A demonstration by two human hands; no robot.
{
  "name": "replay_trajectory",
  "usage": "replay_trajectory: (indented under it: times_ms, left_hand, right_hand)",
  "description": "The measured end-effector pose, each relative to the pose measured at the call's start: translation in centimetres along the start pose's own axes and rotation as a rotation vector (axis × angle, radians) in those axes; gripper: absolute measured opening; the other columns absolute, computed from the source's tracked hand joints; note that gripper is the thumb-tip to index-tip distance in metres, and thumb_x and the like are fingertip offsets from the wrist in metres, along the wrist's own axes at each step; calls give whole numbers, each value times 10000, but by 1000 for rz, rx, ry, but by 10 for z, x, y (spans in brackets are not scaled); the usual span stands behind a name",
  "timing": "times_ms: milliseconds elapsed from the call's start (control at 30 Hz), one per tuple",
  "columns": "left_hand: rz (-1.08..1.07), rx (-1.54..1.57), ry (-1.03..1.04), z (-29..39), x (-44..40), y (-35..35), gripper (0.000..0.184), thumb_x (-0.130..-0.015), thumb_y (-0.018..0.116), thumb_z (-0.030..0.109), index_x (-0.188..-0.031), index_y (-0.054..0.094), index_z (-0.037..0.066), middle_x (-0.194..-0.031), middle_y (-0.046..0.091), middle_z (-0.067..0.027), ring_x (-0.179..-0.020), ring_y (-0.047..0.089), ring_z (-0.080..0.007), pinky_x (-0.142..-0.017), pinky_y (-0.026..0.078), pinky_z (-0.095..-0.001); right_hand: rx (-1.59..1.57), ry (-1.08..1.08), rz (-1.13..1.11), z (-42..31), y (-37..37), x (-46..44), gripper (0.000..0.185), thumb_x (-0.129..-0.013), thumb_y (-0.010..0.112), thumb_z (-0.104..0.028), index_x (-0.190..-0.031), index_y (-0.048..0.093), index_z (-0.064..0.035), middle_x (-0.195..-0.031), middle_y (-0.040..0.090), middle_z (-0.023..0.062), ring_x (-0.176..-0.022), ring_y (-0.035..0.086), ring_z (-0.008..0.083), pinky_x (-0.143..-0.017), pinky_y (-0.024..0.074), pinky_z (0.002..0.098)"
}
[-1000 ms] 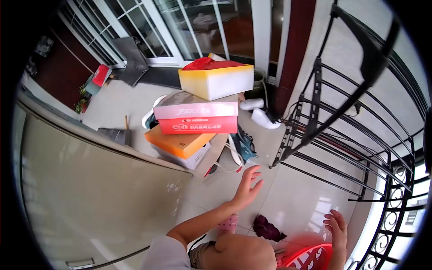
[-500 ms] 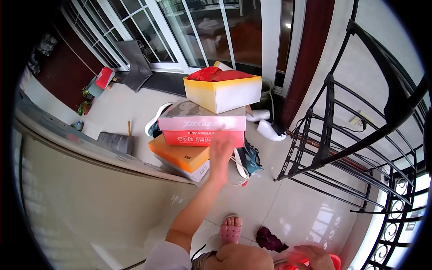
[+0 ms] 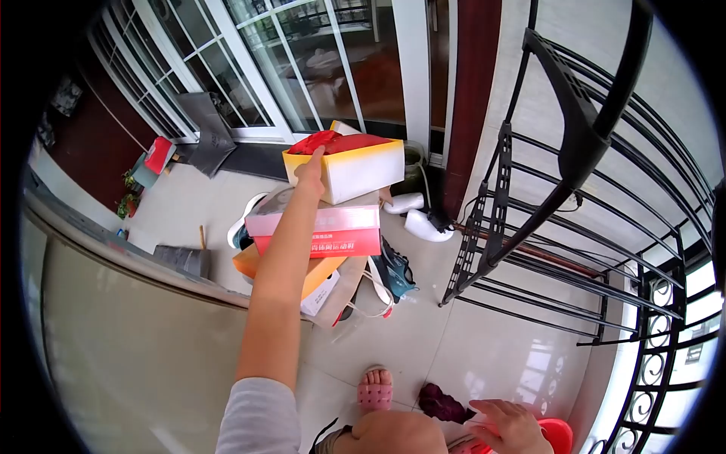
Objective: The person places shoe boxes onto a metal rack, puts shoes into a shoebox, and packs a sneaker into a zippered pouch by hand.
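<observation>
My left hand [image 3: 309, 172] reaches out to the topmost box, a white and yellow open shoebox [image 3: 367, 172]. One finger stretches up to its yellow rim, against the red fabric [image 3: 321, 141] inside; my other fingers are partly hidden. Under that box lies a pink and red shoebox [image 3: 344, 233], and lower still an orange and white box [image 3: 321, 290], tilted and partly behind my forearm. Low in the view, my right hand [image 3: 513, 428] hovers with fingers apart and nothing in it, over a red plastic container [image 3: 557, 436]. A dark purple crumpled cloth [image 3: 445, 402] lies beside it.
Teal shoes [image 3: 396, 272] stand by the boxes. A black metal rack [image 3: 495, 204] rises on the right. Glass sliding doors [image 3: 302, 68] stand behind, with white rolled objects [image 3: 427, 225] nearby. A glossy panel [image 3: 136, 333] fills the left, and a dustpan [image 3: 184, 259] sits beyond it.
My left hand has moved up and forward, from in front of the pink and red shoebox to the rim of the top box. My right hand stays low. The view has shifted right.
</observation>
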State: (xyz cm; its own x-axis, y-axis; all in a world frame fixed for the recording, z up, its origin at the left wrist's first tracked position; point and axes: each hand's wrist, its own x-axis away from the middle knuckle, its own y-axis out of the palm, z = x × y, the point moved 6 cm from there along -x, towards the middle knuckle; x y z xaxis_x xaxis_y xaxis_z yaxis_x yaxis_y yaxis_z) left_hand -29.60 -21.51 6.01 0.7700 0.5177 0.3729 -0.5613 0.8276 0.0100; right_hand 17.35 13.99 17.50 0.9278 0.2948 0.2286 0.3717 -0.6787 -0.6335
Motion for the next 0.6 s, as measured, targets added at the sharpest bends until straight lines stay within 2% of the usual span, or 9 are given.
replay_trajectory:
  times_ms: [67,100,167,300,367,467,500,567,600]
  left_hand:
    - [-137,144,-51,-18,-35,6,656,-749,698,375,-1251,470,20,-1176,559,-130,-1027,567,-258,-841,480,-356]
    - [-135,142,-53,-24,-40,3,656,-749,698,375,-1251,470,20,-1176,559,-130,-1027,567,-258,-841,480,-356]
    - [-329,144,-158,-30,-50,4,596,-781,659,339,-1248,474,16,-1170,561,-127,-1002,574,-270,-828,477,-358]
    - [-182,129,-150,0,10,-10,531,-798,623,300,-1209,500,-14,-1148,571,-137,-991,576,-270,-787,480,-345]
    - [-12,-74,141,7,-15,-21,456,-802,595,230,-1199,491,29,-1116,572,-155,-967,581,-298,-753,461,-548]
    - [-50,-84,278,-1,-61,-30,438,-787,562,150,-1190,478,0,-1075,554,-180,-932,579,-302,-675,459,-579]
    - [-55,-80,283,8,-44,-30,438,-787,562,150,-1190,478,0,-1075,554,-180,-932,579,-302,-675,459,-579]
    - [31,-42,206,21,6,-48,446,-770,516,81,-1182,468,-82,-1140,537,-243,-981,572,-297,-745,485,-388]
    - [32,-39,213,20,9,-53,446,-770,516,81,-1182,468,-82,-1140,537,-243,-981,572,-297,-745,485,-388]
  right_hand:
    - [5,1,-10,1,2,1,380,-801,603,-117,-1169,536,-49,-1103,587,181,-985,559,378,-841,460,429]
    - [13,11,-27,2,4,1,379,-806,601,-123,-1171,535,-48,-1105,588,178,-991,557,374,-846,457,429]
    - [17,1,-45,5,8,2,377,-810,599,-130,-1172,534,-46,-1108,588,174,-997,556,370,-851,454,429]
    - [54,7,-57,11,10,4,372,-836,585,-174,-1182,529,-51,-1111,589,165,-1003,558,358,-854,447,435]
    - [62,16,-53,9,8,6,374,-843,580,-190,-1186,527,-52,-1111,589,164,-1002,559,357,-852,445,438]
    - [92,-25,-7,1,-1,8,369,-847,579,-199,-1182,532,-52,-1097,594,161,-991,564,353,-842,451,431]
    - [86,-46,11,2,-1,9,367,-845,582,-200,-1179,536,-53,-1089,596,161,-985,567,351,-836,455,427]
    - [83,-74,32,2,-5,12,366,-844,585,-200,-1175,540,-53,-1081,599,160,-979,570,350,-830,458,423]
    - [63,-90,47,1,-8,14,365,-843,587,-200,-1172,541,-50,-1071,601,161,-968,573,351,-824,462,420]
